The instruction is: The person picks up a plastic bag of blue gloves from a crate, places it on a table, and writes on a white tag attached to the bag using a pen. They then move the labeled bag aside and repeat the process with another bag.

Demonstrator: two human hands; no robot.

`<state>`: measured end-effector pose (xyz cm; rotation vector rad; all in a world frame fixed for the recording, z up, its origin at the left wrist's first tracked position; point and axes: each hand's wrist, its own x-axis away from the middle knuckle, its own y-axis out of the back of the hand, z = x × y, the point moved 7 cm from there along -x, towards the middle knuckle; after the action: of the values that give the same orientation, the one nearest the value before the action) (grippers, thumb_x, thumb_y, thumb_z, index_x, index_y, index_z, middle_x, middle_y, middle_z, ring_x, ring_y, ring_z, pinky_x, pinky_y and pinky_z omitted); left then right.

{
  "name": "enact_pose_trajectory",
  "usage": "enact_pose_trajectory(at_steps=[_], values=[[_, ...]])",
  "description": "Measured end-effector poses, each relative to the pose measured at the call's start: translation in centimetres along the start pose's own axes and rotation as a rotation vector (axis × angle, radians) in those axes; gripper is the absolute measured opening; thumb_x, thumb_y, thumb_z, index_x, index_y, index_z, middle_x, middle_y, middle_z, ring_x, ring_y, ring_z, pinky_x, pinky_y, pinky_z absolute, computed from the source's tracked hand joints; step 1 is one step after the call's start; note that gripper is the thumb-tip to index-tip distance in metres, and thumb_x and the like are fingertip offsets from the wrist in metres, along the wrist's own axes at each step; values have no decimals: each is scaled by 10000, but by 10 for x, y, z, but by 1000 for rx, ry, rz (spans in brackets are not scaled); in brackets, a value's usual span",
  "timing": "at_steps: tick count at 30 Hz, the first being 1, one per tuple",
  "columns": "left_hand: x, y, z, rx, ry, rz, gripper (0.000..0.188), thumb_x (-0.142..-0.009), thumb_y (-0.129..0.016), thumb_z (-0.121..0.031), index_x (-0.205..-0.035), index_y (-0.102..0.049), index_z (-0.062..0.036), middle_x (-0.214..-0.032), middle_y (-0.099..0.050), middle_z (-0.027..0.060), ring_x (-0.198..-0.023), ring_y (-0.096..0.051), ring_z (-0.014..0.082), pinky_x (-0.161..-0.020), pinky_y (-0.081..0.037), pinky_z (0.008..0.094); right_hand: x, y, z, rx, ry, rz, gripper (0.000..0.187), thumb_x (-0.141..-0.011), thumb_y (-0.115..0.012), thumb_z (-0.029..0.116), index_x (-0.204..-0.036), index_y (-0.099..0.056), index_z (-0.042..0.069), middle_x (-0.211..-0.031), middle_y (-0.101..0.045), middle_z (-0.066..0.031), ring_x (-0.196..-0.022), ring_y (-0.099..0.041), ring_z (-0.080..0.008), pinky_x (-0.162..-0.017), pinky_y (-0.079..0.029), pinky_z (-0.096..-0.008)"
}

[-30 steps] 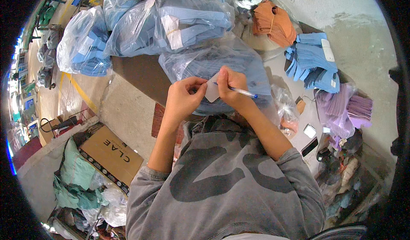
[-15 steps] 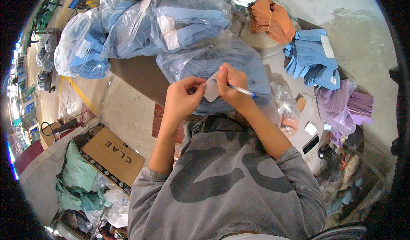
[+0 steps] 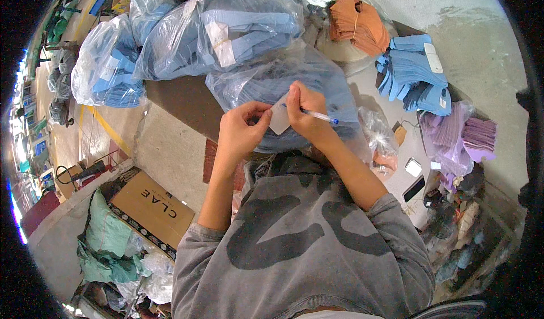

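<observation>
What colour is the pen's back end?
Blue, on the slim whitish plastic pen; best in head view.

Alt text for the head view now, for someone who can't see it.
The right hand holds a pen at a pale slip pinched by the left hand, over a clear bag of blue pieces. To the right lie an orange stack, blue stack and purple stack.

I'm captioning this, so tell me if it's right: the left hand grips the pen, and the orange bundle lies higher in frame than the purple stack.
Wrong hand: the head view shows the right hand gripping the pen. The orange bundle does lie higher in frame than the purple stack.
</observation>
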<state>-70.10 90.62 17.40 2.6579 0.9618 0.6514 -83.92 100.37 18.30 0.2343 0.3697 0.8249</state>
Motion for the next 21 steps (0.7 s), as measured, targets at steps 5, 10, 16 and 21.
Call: enact_pose_trajectory(at_steps=[5, 10, 16, 21], values=[[1, 1, -4, -23, -3, 8, 205, -886, -702, -179, -1005, -762, -22, -825, -756, 90, -726, -698, 120, -667, -513, 267, 0, 1, 1, 29, 30, -8, 327, -1047, -488, 170, -754, -479, 26, -602, -430, -116, -520, -417, -212, -516, -377, -356], [0, 0, -6, -8, -6, 15, 207, -888, -704, -183, -1004, -760, -21, -828, -757, 94, -747, -716, 135, -678, -520, 269, 0, 3, 1, 39, 6, -24, 320, -1046, -494, 161, -757, -478, 23, -606, -433, -124, -517, -420, -233, -517, -378, -361], [0, 1, -6, -21, 1, 16, 208, -888, -705, -186, -1008, -760, -24, -834, -759, 91, -761, -722, 136, -679, -520, 268, -1, 2, 1, 47, 5, -41, 317, -1044, -497, 151, -755, -481, 22, -608, -440, -127, -516, -424, -243, -516, -381, -362], [0, -1, -6, -6, 16, 31, 209, -888, -706, -189, -1008, -761, -28, -823, -757, 84, -729, -697, 112, -659, -507, 261, 0, 3, 1, 51, 22, -61, 318, -1045, -497, 147, -753, -489, 23, -608, -448, -128, -509, -431, -252, -513, -380, -361]])
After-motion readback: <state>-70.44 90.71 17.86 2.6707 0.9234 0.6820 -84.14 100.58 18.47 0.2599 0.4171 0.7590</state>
